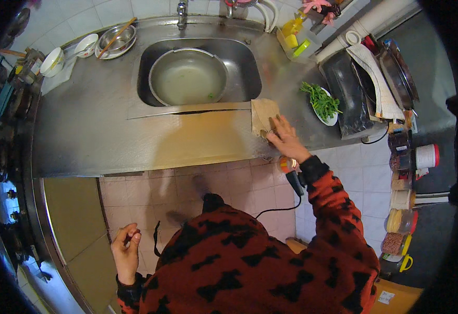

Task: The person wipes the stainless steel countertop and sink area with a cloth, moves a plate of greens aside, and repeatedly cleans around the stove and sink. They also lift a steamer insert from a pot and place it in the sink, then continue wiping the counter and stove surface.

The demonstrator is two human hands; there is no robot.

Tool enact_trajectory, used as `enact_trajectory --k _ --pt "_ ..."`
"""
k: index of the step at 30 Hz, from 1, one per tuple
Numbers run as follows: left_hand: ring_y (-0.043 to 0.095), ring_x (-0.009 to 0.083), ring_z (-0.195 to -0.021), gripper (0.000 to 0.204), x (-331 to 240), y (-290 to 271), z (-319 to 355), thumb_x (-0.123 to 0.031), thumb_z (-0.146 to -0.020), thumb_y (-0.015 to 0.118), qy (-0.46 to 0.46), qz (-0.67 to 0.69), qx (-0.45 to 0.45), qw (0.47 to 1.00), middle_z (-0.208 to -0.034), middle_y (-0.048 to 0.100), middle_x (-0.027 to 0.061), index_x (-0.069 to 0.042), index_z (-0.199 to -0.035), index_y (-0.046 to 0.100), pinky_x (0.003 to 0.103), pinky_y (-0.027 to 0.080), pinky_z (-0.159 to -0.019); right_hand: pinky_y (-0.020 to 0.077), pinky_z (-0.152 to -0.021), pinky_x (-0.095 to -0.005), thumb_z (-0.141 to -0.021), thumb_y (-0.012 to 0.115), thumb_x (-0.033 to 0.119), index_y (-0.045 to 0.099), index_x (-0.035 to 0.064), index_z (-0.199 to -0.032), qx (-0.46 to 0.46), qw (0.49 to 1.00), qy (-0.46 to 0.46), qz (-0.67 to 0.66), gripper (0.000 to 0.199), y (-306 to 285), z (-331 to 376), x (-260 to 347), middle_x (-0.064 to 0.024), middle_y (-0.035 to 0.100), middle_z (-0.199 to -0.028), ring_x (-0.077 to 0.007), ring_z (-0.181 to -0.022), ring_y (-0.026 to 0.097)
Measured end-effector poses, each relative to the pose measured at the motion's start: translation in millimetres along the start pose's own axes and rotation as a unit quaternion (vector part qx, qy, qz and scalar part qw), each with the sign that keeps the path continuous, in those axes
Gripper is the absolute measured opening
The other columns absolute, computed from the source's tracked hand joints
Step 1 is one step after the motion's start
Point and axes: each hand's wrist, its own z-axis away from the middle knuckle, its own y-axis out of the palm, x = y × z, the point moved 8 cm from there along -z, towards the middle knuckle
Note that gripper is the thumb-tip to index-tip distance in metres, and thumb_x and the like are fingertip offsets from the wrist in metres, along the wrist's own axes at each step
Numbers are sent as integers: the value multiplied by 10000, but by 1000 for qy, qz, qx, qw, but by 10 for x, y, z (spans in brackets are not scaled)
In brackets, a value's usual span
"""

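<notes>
A tan cloth [263, 112] lies flat on the steel counter, just off the sink's front right corner. My right hand [287, 140] rests on the cloth's lower right edge, its fingers stretched out and pressing down. The surface around it looks wet. My left hand [126, 255] hangs in front of the counter, low and away from it. Its fingers curl in loosely toward the thumb, and nothing shows in them. Cloudy water fills a large metal basin [187, 55] in the sink [243, 78], a bit of green floating in it.
Leafy greens [321, 102] sit on a white plate [331, 119] to the right, beside a black box-like thing [346, 94]. Bowls [53, 62] and a metal bowl with chopsticks [127, 37] stand at the back left. A clear caddy [297, 47] holds sponges. A stove borders the left.
</notes>
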Motion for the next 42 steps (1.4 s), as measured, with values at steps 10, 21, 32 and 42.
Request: enact_trajectory --k 10,21,32,42 --pt "532 130 -789 153 358 -332 -79 -15 -825 603 -6 -23 -6 1000 -823 570 60 42 -967 605 250 450 -735 -6 -1037 -610 -846 341 653 205 150 -1434 -36 986 157 39 787 180 -278 -411 -87 118 -1512 -394 -1374 -42" --pt "550 130 -762 186 -211 -6 -865 -56 -838 617 -45 -45 -30 998 -833 586 62 30 -1002 606 258 460 -722 156 -1070 -487 -817 319 711 299 90 -1377 43 990 130 30 836 -308 -2665 -602 -141 372 -1388 -449 -1313 208" --pt "588 144 -796 180 -206 -8 -954 -35 -826 625 -116 -37 -59 991 -869 616 77 22 -996 609 270 472 -734 430 -549 -265 -805 553 10 564 84 -1107 -23 877 23 -479 312 -901 -3777 -412 -5 555 -813 -105 -661 512" --pt "578 129 -792 180 -206 -84 -760 -45 -831 633 -161 -50 -105 980 -882 602 70 23 -995 607 257 472 -730 419 -893 -372 -813 476 55 466 17 -1246 -127 980 -125 -85 435 -335 -4973 567 -246 538 -1186 -384 -1086 523"
